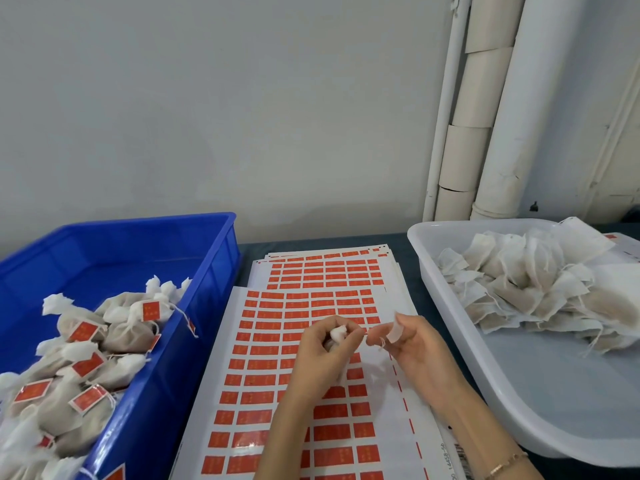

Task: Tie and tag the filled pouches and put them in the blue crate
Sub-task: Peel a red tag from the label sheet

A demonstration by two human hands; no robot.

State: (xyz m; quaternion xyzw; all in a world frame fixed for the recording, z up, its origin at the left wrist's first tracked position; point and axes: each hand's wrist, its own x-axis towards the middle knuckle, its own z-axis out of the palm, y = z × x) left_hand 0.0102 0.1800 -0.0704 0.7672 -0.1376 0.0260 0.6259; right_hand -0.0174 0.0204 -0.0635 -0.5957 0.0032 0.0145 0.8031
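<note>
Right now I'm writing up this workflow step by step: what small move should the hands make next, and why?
Probably pull the string snug to close the pouch. The left hand grips the pouch by its gathered neck, the right hand pinches the string beside it, and no red tag shows on this pouch, unlike those in the blue crate.

Down at five o'clock, along the lower edge of the label sheet [346, 358], a run of printed digits reads roughly "14458-56", set sideways, with a barcode [464, 462] just beside it. The red stickers [263, 379] carry tiny pale characters, too small to read. So do the red tags [151, 311] at nine o'clock.
</note>
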